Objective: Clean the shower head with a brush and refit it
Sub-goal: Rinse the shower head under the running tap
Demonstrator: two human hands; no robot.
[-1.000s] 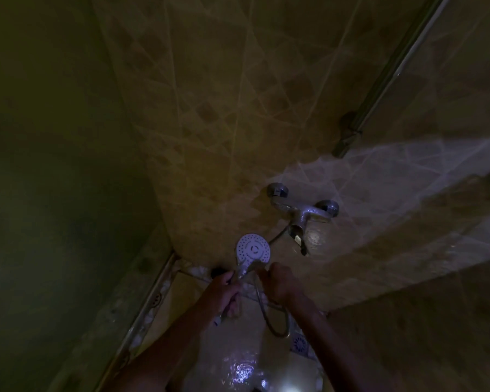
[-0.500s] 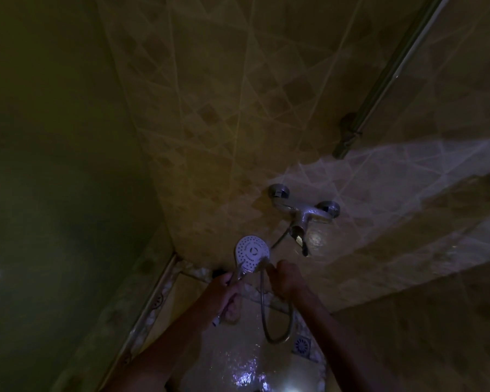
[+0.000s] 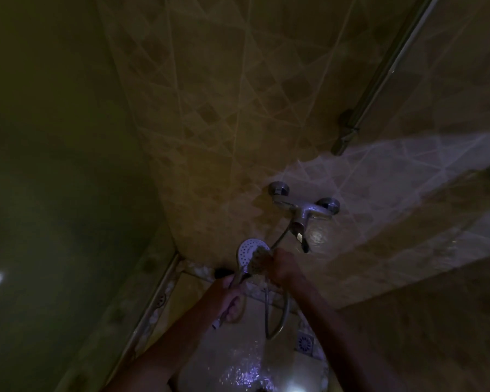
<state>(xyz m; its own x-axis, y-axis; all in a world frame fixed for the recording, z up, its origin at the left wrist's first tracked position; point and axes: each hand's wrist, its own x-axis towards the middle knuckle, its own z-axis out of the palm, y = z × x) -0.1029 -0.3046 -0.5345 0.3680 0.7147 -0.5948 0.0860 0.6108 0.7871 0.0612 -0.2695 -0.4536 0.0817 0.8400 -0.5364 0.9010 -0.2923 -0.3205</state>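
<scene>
Dim tiled wall (image 3: 210, 108), mixer (image 3: 303, 212) above. My left hand (image 3: 228, 295) grips the head (image 3: 248, 251) by its handle, face up toward me for access. My right hand (image 3: 283, 264) grips the brush (image 3: 259, 261), bristles touching the face.

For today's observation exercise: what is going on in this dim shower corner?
A person is scrubbing a shower head. The left hand grips its handle, face turned up, while the right hand holds a brush against the face. The hose loops down from the wall tap. The head is not yet refitted.
</scene>
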